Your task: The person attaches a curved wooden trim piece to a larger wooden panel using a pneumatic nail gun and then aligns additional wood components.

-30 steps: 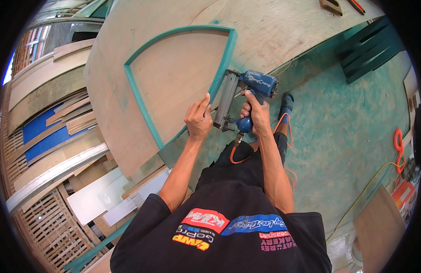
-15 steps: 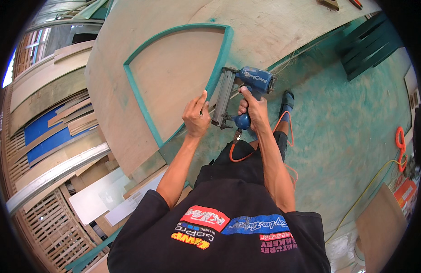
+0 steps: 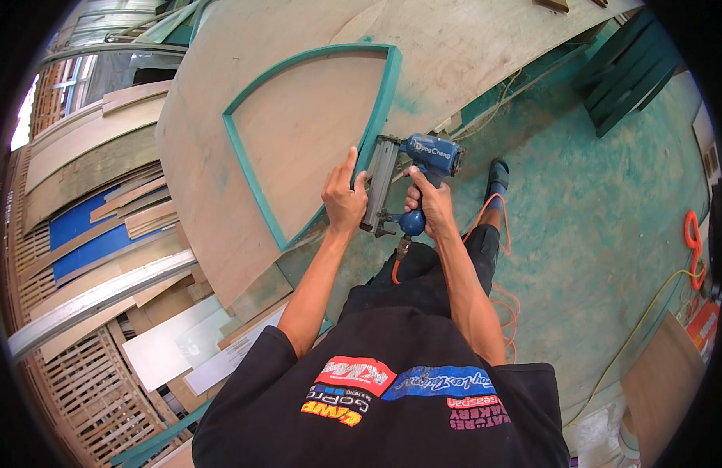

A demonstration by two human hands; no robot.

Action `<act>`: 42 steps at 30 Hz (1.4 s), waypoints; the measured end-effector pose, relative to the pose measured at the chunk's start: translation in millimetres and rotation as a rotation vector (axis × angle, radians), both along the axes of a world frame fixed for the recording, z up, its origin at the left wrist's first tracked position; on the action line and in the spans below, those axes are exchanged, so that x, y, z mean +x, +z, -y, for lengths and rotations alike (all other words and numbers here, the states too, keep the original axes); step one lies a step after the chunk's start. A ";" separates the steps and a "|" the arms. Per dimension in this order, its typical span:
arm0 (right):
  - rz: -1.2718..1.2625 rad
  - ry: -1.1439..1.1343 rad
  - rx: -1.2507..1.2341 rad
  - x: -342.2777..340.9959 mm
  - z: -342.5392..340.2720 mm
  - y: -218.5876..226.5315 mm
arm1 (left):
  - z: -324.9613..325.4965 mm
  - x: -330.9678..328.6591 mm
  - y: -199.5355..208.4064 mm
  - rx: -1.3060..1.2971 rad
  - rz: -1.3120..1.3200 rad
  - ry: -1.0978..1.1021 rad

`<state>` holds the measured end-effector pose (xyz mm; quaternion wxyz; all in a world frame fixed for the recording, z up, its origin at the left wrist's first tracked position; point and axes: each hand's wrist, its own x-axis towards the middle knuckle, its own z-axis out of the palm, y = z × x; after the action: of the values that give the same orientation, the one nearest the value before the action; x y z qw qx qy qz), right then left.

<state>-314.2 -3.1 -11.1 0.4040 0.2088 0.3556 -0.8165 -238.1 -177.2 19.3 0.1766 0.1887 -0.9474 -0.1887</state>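
Note:
My right hand point(image 3: 429, 204) is closed round the handle of a blue nail gun point(image 3: 432, 153), with its long grey magazine point(image 3: 382, 186) on the left side. The gun's nose end is close to the right rail of a curved, teal-painted wooden frame point(image 3: 248, 170). That frame lies on a large plywood sheet point(image 3: 191, 148). At the rail's lower part is my left hand point(image 3: 345, 199), its fingers stretched upward and the thumb apart. It hides a piece of the rail, so whether it presses on it is unclear. An orange air hose point(image 3: 396, 271) runs from the gun's handle.
Wood strips and boards point(image 3: 134, 207) are stacked at the left beside a metal rail point(image 3: 103, 303). A dark green slatted piece point(image 3: 626, 74) stands at the far right. A coiled orange hose point(image 3: 693, 240) and yellow cable point(image 3: 630, 337) lie on the paint-stained floor point(image 3: 587, 226).
The nail gun has shifted slightly down and left relative to the frame. My left hand has moved right, nearer the magazine, with its fingers straighter. The whole view has shifted a little.

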 end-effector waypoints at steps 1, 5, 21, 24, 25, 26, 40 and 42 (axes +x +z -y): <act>0.009 -0.008 -0.002 2.1 -0.3 0.2 | -2.9 -1.0 3.9 -0.007 0.001 0.008; -0.014 -0.018 0.026 5.7 -0.4 0.0 | -8.0 20.2 5.3 -0.115 -0.012 0.079; 0.003 -0.052 0.024 33.5 4.3 8.6 | 11.1 49.7 -4.6 -0.166 0.037 -0.043; 0.002 -0.090 0.009 35.9 -7.4 10.6 | 6.0 54.4 -7.7 -0.048 0.086 0.020; -0.002 -0.113 0.006 38.5 -19.4 10.3 | 4.2 56.5 -5.9 -0.051 0.081 0.038; -0.005 -0.148 0.017 41.2 -33.2 11.4 | 2.8 60.5 -5.0 -0.050 0.077 0.061; 0.104 -0.834 0.802 82.4 -287.9 -123.1 | -35.6 111.7 4.5 -0.142 0.025 0.118; 0.101 -0.880 0.834 89.7 -298.6 -120.2 | -41.4 112.2 13.0 -0.127 0.010 0.107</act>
<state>-224.5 295.5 -131.3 -0.0709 0.5153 0.5063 -0.6878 -125.9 -135.8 32.3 0.1932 0.2286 -0.9469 -0.1176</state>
